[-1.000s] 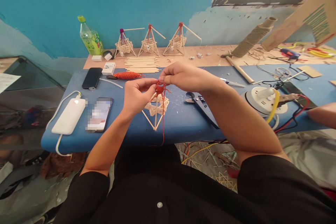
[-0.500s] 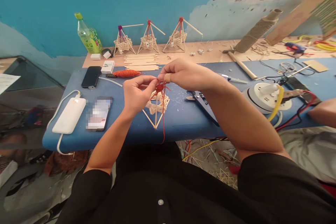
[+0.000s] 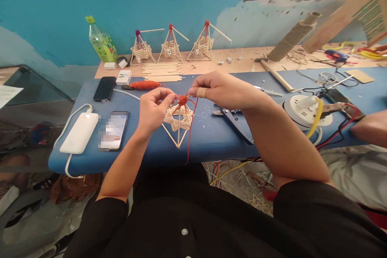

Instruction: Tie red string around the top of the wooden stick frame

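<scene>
A small pyramid of wooden sticks stands on the blue table edge, its top bound in red string. On the left of that knot, my left hand pinches red string between thumb and forefinger. To the right of it, my right hand, with a beige bandage on one finger, pinches another part of the string. A loose red strand hangs from near my right fingers down past the pyramid to the table's front edge.
Behind stand three similar stick pyramids, loose sticks and a bottle. Phones, a power bank and orange string lie left; pliers and a power socket right. Another person's arm rests far right.
My hands have moved apart, from close together above the knot to either side of it. The red knot and the pyramid's top are now more exposed.
</scene>
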`<state>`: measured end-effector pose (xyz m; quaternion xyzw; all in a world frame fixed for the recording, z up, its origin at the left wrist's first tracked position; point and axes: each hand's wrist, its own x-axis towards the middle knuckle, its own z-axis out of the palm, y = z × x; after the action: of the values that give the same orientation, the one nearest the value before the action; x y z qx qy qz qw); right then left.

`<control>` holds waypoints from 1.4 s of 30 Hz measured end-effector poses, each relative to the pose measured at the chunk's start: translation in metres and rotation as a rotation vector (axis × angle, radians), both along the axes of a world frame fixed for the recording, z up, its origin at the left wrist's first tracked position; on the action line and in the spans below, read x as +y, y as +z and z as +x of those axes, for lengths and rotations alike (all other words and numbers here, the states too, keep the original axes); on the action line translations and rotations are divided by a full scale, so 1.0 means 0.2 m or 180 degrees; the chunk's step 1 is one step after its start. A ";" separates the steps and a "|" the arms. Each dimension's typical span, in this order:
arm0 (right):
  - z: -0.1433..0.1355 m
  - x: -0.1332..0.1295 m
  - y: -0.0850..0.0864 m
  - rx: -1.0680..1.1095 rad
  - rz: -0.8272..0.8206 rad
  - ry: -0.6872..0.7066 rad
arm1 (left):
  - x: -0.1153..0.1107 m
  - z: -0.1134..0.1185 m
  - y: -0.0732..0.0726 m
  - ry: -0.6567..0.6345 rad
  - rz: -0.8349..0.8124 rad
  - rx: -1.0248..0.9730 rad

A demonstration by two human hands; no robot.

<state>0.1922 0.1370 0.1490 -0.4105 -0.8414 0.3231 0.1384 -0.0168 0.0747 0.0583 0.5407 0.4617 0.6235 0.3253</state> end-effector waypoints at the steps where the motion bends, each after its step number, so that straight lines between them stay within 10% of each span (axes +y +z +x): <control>1: 0.02 -0.01 -0.01 -0.0028 0.0022 -0.0003 | -0.01 -0.01 0.00 0.0003 -0.0028 -0.0031; 13: 0.07 -0.13 -0.12 0.0300 0.0366 -0.0195 | 0.00 -0.08 -0.07 0.0154 -0.0051 -0.0517; 42: -0.03 -0.35 -0.37 0.0974 0.1493 -0.0313 | 0.18 0.12 0.16 -0.0997 -0.0698 -0.1362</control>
<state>0.1863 0.0668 0.0759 -0.3540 -0.8415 0.1707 0.3706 0.0079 0.1100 0.0909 0.4232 0.3581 0.6119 0.5642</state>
